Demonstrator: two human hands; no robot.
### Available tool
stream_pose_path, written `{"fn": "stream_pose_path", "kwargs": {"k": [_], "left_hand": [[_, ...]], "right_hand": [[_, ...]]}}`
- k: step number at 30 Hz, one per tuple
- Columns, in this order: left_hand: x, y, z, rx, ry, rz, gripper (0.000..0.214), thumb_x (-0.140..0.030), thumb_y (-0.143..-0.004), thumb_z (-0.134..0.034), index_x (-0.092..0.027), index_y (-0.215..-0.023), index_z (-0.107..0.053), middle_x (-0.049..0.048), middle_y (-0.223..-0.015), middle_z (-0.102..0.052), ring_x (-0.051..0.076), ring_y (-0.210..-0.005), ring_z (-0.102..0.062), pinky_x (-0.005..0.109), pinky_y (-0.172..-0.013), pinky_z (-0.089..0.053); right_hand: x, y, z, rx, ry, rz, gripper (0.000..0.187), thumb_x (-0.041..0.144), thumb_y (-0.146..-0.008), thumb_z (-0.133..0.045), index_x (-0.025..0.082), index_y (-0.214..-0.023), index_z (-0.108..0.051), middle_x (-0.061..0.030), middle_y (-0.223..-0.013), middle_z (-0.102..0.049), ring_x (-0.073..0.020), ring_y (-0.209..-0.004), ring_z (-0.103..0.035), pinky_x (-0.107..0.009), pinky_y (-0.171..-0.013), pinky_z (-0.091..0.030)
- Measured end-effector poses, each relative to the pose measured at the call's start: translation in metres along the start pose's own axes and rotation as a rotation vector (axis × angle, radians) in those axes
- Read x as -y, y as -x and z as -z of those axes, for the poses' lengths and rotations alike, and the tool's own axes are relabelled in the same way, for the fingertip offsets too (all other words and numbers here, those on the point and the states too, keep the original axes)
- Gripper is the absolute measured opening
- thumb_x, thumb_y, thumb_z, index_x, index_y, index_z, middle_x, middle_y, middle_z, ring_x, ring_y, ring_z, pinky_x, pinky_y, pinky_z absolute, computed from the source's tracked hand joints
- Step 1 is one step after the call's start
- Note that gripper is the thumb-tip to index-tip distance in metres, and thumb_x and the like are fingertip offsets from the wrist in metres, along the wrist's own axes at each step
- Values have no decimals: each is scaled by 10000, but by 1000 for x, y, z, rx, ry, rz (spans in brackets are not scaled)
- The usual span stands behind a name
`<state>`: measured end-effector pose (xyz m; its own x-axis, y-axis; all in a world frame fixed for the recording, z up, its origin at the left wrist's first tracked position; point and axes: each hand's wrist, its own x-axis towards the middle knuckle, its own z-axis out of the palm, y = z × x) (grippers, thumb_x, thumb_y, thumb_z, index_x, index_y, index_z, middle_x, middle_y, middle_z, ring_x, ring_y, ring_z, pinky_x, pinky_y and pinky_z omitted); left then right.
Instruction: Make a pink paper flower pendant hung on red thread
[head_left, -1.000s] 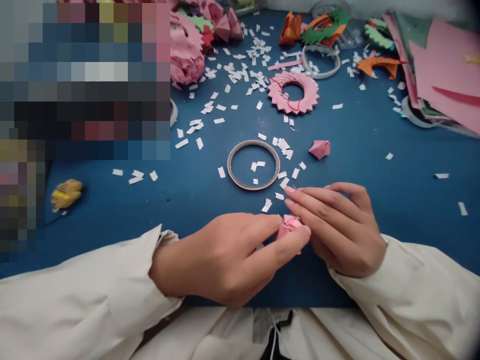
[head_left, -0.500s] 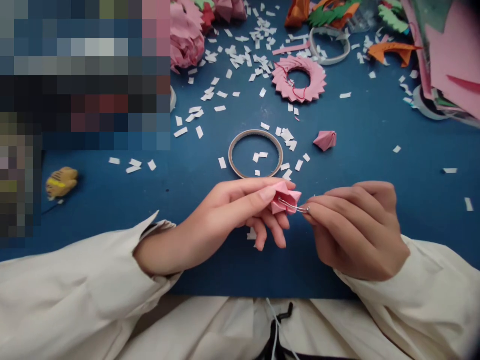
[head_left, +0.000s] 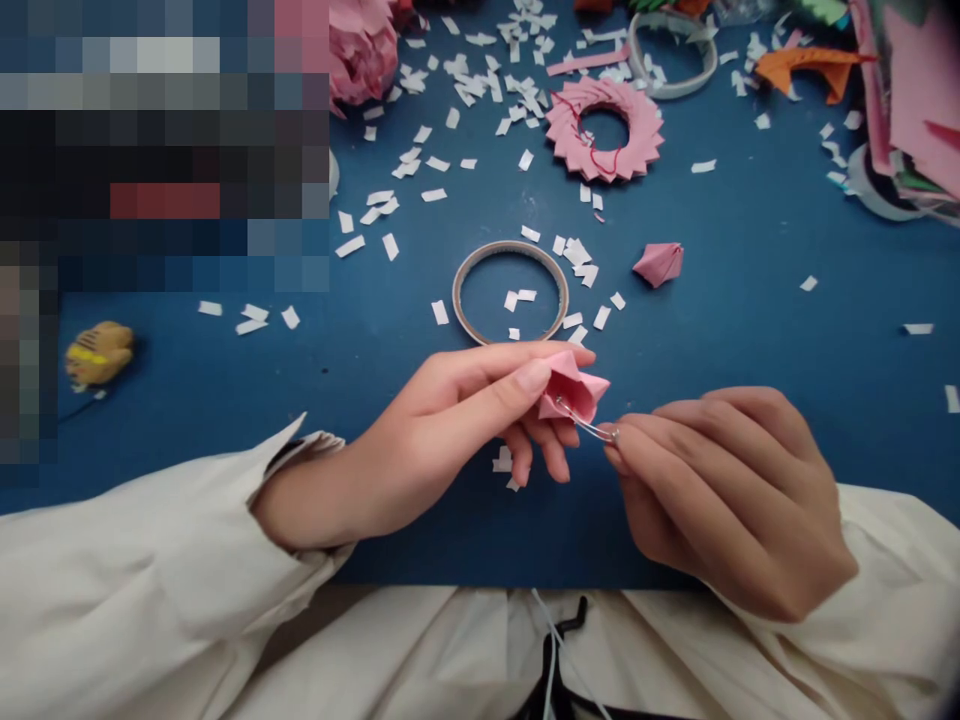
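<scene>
A small pink folded-paper flower [head_left: 566, 367] is pinched between the thumb and fingers of my left hand [head_left: 442, 430], its hollow end turned right. From inside the flower runs a thin, shiny, pale cord [head_left: 588, 427]. Its outer end, which looks knotted or looped, sits between the thumb and forefinger of my right hand [head_left: 731, 490]. What holds the cord inside the flower is too small to make out. Just beyond my left hand lies a narrow roll of tape [head_left: 458, 295]. A second pink folded-paper piece [head_left: 660, 263] rests to its right.
A pleated pink paper ring [head_left: 637, 135] with red thread lies farther back. White paper scraps [head_left: 435, 195] are strewn over the blue table [head_left: 390, 380]. Another tape roll [head_left: 709, 75], an orange paper piece [head_left: 814, 65], pink sheets [head_left: 915, 110] and a small brown-yellow object [head_left: 101, 352] are around.
My right hand has moved slightly down, so the cord slants more steeply out of the flower. The view has shifted a little; both hands keep their hold.
</scene>
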<state>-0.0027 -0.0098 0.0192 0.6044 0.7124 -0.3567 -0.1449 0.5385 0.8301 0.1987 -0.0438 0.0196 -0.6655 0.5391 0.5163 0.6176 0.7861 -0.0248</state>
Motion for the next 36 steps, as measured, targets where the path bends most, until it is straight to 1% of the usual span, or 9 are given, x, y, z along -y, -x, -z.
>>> {"fn": "stream_pose_path", "kwargs": {"k": [5,9,15,20,23,27,30,33,36], "left_hand": [[1,-2,0,5,-18,-11,328,-307,-914,-433,-100,-1125,-576,91,-812,-652,157,-662,-643,223,-516,-494],[2,-2,1,10,-29,-8,329,-305,-917,-431,-96,-1127,-573,86,-807,-645,152,-657,-643,217,-512,-489],[2,0,1,25,-68,14,305,-289,-928,-418,-120,-1123,-581,62,-805,-650,127,-671,-635,194,-527,-485],[1,-1,-1,16,-170,-19,313,-285,-930,-408,-116,-1139,-568,56,-831,-658,114,-672,-624,193,-527,-491],[1,0,1,38,-422,-119,314,-248,-916,-424,-129,-1186,-530,43,-871,-652,98,-664,-606,189,-533,-481],[7,1,8,100,-1051,-430,419,-131,-838,-501,-147,-1253,-446,7,-890,-637,56,-588,-539,186,-590,-437],[13,0,10,33,-1426,-597,362,-151,-840,-514,-126,-1198,-462,-24,-752,-621,64,-523,-511,203,-504,-361],[17,0,10,-56,-1609,-638,240,-239,-853,-520,-172,-1084,-521,-47,-626,-591,98,-508,-524,245,-438,-268],[17,0,8,-122,-1683,-675,138,-295,-856,-513,-210,-947,-574,-38,-637,-604,115,-542,-542,255,-452,-271]], "right_hand": [[-1,-1,6,31,-7,-12,138,92,-696,-666,93,-809,-587,-92,-639,-674,-198,-580,-606,-344,-533,-457],[-2,-3,4,42,-17,-52,124,84,-712,-649,103,-812,-579,-82,-650,-671,-180,-583,-603,-322,-529,-456],[0,-1,-8,-64,64,-32,104,76,-714,-616,83,-815,-594,-102,-654,-659,-195,-586,-570,-335,-500,-422],[2,-1,-8,-45,40,-47,107,73,-699,-629,105,-790,-581,-85,-625,-636,-184,-572,-534,-330,-481,-408],[0,-2,-7,-23,5,-94,101,74,-707,-629,119,-777,-571,-65,-602,-623,-173,-552,-523,-328,-478,-409],[-1,-2,-8,2,-50,-137,90,78,-726,-621,126,-768,-557,-59,-597,-616,-170,-560,-527,-319,-464,-395],[-1,-3,-10,1,-74,-136,91,80,-744,-606,142,-768,-544,-41,-594,-607,-156,-565,-517,-308,-459,-380],[1,-4,-10,17,-103,-94,85,100,-766,-594,159,-776,-533,-27,-599,-606,-150,-577,-519,-304,-460,-376],[0,-4,-7,41,-138,-64,70,113,-779,-584,158,-782,-531,-34,-616,-616,-159,-598,-540,-310,-471,-392]]}}
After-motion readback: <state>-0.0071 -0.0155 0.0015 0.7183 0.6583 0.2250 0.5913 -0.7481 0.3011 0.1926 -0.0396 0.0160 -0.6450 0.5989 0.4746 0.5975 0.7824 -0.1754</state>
